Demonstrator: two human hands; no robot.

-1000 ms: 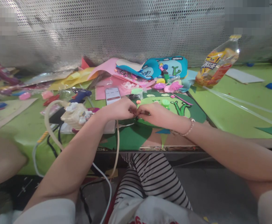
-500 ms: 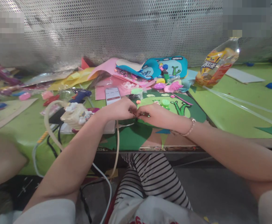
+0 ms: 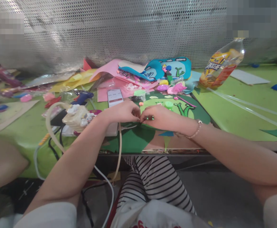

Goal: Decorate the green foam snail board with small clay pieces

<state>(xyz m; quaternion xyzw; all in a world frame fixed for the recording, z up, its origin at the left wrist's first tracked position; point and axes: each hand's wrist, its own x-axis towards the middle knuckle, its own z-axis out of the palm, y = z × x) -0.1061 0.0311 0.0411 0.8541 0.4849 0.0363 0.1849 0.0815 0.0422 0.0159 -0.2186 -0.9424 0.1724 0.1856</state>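
Observation:
My left hand (image 3: 128, 111) and my right hand (image 3: 156, 115) meet fingertip to fingertip over the near left edge of a green craft picture (image 3: 150, 100). Both are closed in a pinch. Whatever is between the fingertips is too small and dark to make out. On the picture, beyond my right hand, are a round light-green piece (image 3: 168, 104) and a green branching shape with a dark outline (image 3: 185, 110). Part of the picture is hidden under my right hand and wrist. Beyond my left hand lies a phone (image 3: 115, 97) showing a timer.
A cream decorated box (image 3: 78, 116) with cables stands left of my left forearm. Behind lie blue craft pictures (image 3: 182, 65), pink paper (image 3: 105, 73) and colourful clay lumps (image 3: 177, 88). A snack bag (image 3: 220, 68) leans at the right. Another person's limb (image 3: 4, 164) shows at left.
My fingertips have shifted very slightly to the right and stay pinched together. The things on the table have not visibly moved.

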